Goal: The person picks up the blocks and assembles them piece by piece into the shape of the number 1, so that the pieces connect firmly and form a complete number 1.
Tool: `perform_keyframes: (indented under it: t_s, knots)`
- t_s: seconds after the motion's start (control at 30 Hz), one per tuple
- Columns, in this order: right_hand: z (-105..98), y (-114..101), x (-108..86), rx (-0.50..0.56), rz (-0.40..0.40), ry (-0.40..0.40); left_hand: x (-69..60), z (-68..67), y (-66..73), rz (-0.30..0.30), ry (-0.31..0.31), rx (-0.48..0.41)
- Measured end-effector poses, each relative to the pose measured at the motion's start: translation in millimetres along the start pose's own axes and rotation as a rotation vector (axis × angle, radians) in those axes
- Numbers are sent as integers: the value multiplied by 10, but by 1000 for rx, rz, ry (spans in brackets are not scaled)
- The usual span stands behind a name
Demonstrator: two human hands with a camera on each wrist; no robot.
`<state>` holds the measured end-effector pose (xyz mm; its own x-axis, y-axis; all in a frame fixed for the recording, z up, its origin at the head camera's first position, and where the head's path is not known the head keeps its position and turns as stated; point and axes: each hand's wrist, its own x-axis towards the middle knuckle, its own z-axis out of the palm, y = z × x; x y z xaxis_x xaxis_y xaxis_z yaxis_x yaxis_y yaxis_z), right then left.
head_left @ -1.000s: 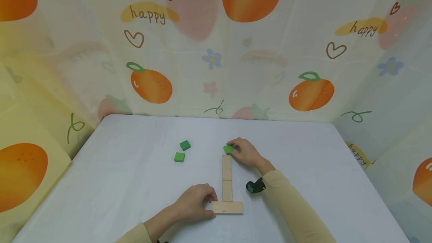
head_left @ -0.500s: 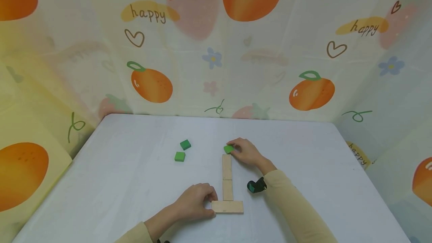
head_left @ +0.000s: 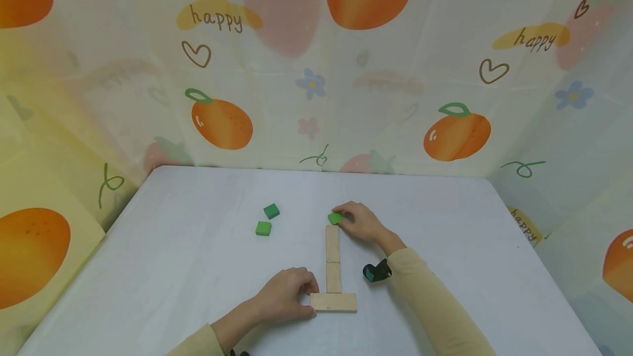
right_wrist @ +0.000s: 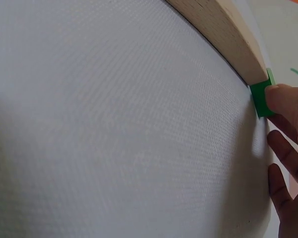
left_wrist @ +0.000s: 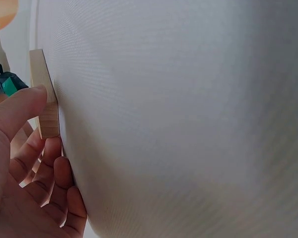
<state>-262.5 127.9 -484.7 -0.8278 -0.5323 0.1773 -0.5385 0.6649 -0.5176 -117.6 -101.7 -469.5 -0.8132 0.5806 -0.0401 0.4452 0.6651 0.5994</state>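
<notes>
In the head view, a plain wooden block (head_left: 333, 302) lies crosswise. Two more wooden blocks (head_left: 333, 244) run end to end away from its far side. My left hand (head_left: 285, 294) grips the crosswise block's left end, with the thumb (left_wrist: 27, 106) on it in the left wrist view. At the far end of the line, my right hand (head_left: 362, 222) pinches a green block (head_left: 334, 218) between thumb and finger. The right wrist view shows this green block (right_wrist: 260, 99) touching the end of the wooden block (right_wrist: 228, 37).
Two loose green blocks, a darker one (head_left: 271, 211) and a lighter one (head_left: 264, 228), lie left of the line on the white table (head_left: 198, 218). A black wrist camera (head_left: 377, 271) sticks out from the right sleeve. A fruit-patterned curtain (head_left: 277, 98) stands behind the table.
</notes>
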Motion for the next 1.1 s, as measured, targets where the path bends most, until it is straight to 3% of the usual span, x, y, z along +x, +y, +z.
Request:
perform_keyframes:
  t_s: [1.1]
  knots:
    - [-16,-17,-23,30,54,-24,-9,-23,15,-1,-20,-6]
